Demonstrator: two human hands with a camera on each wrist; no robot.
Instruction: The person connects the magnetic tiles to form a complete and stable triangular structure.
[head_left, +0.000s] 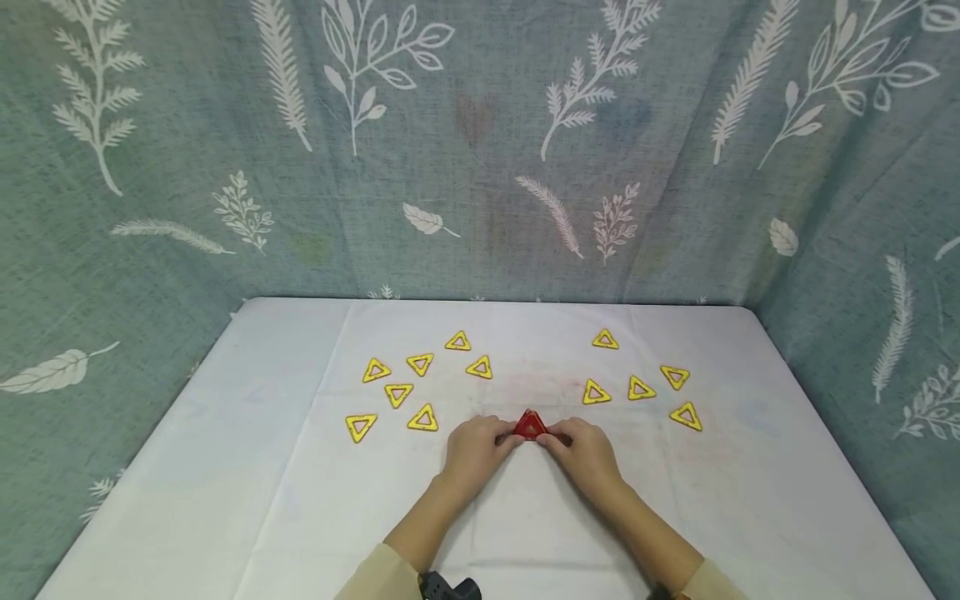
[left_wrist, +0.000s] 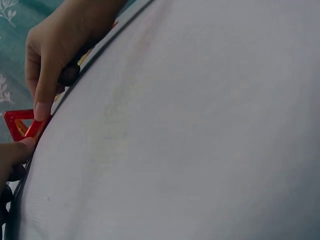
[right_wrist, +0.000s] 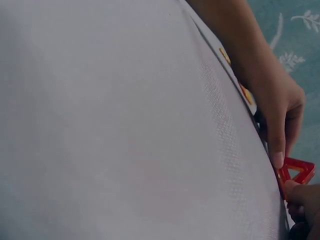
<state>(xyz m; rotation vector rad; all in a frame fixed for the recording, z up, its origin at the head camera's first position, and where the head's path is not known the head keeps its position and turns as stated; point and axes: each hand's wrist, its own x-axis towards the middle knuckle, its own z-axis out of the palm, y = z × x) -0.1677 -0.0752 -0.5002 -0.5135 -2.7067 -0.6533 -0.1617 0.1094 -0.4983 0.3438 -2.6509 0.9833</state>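
Observation:
A red triangular piece with an open centre [head_left: 530,425] stands on the white table near its middle, its peak pointing up and away. My left hand [head_left: 475,450] pinches its lower left corner between thumb and fingers. At the lower right corner my right hand [head_left: 586,454] pinches it the same way. In the left wrist view the red triangle [left_wrist: 21,125] shows at the left edge, between both thumbs. The right wrist view has the red triangle [right_wrist: 298,171] at the right edge. Whether it is one tile or several joined together, I cannot tell.
Several flat yellow triangle frames lie scattered to the left, one of them a near triangle [head_left: 423,418]. More yellow triangles, such as one [head_left: 641,388], lie to the right. A green leaf-patterned cloth [head_left: 487,225] hangs behind and beside the white table [head_left: 225,467].

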